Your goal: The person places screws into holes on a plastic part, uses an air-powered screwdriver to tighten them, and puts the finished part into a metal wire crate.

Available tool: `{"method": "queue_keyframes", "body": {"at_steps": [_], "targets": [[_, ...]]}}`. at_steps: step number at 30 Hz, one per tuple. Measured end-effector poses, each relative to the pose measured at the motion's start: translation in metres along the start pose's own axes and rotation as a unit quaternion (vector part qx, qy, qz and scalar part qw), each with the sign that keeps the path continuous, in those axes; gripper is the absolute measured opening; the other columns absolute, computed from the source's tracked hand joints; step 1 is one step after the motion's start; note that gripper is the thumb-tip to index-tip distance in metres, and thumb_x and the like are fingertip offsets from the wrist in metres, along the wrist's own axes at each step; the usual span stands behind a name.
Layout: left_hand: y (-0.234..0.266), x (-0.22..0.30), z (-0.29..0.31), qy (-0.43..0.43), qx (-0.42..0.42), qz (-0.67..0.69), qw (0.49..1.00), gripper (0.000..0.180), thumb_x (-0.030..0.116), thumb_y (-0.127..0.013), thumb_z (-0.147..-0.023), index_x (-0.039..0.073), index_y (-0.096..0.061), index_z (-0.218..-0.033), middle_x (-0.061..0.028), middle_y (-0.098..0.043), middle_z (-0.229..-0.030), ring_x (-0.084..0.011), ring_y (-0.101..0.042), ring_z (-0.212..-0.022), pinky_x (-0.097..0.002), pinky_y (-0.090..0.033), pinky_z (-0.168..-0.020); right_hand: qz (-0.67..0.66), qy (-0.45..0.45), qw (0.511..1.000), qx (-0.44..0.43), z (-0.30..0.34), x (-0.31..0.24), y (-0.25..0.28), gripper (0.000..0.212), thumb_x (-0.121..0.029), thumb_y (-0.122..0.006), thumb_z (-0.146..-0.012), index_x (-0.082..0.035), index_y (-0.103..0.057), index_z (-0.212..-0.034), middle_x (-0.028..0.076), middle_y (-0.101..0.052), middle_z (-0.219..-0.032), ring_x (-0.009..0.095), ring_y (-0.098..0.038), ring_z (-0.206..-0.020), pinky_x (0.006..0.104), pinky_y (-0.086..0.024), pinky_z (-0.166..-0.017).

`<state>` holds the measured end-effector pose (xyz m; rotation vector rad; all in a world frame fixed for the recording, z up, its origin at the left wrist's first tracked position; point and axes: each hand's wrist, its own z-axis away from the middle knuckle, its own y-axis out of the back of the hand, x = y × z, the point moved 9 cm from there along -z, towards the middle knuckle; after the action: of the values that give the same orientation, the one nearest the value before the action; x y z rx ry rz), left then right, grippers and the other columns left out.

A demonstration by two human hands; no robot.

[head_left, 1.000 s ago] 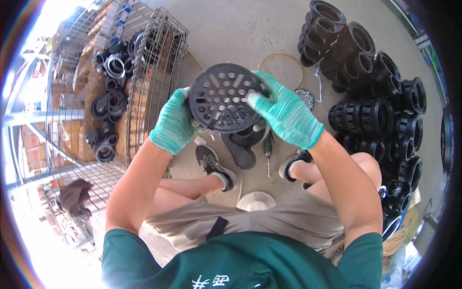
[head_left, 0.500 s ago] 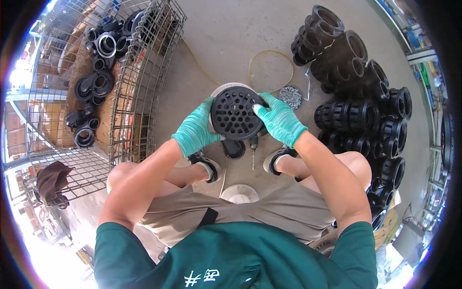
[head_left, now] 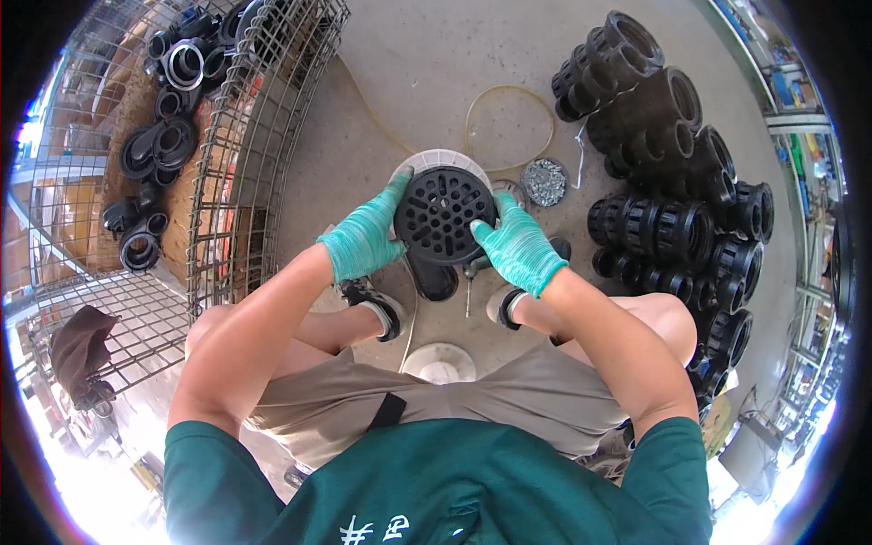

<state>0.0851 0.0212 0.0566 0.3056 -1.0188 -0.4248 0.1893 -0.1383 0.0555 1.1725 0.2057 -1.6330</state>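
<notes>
The person sits with a black round grate point(head_left: 445, 215) held out in front, between both hands and over the floor point(head_left: 409, 73). The left hand point(head_left: 366, 238) is curled partway closed along the grate's left edge; the right hand point(head_left: 522, 245) grips the right edge, its thumb laid on the near face and its other fingers mostly hidden. Just past the far rim shows a pale, ribbed round piece point(head_left: 442, 159); whether the grate touches it, I can't tell.

As for how far along things are, the grate is in hand and not set down, and I make out no screws in it. On the right, black fittings point(head_left: 645, 227) stand in stacked rows, which I'd judge to be the tidier lot; other black parts point(head_left: 173, 145) lie jumbled inside the wire cage point(head_left: 232, 173) on the left. How many are finished I can't say.

The grate looks like matt moulded plastic, flat, with round holes and longer slots. The gloves are streaky green knit. Nearby, a round dish point(head_left: 545, 183) glitters with small metal bits, beside a looped yellowish hose point(head_left: 509, 86).
</notes>
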Motion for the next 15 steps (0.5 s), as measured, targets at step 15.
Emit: {"method": "queue_keyframes", "body": {"at_steps": [15], "targets": [[-0.009,-0.034,-0.009,-0.008,0.049,-0.026,0.998,0.096,0.001,-0.069,-0.082,0.004,-0.012,-0.160,-0.0218,-0.049,-0.147,-0.0270,-0.055,-0.128,-0.0378,-0.044,-0.108,0.075,-0.026,0.997,-0.021,-0.008,0.024,-0.005,0.046,-0.024,-0.067,-0.092,0.008,-0.054,-0.124,0.031,-0.066,-0.112,0.044,-0.064,-0.108,0.0466,-0.050,-0.094]]}}
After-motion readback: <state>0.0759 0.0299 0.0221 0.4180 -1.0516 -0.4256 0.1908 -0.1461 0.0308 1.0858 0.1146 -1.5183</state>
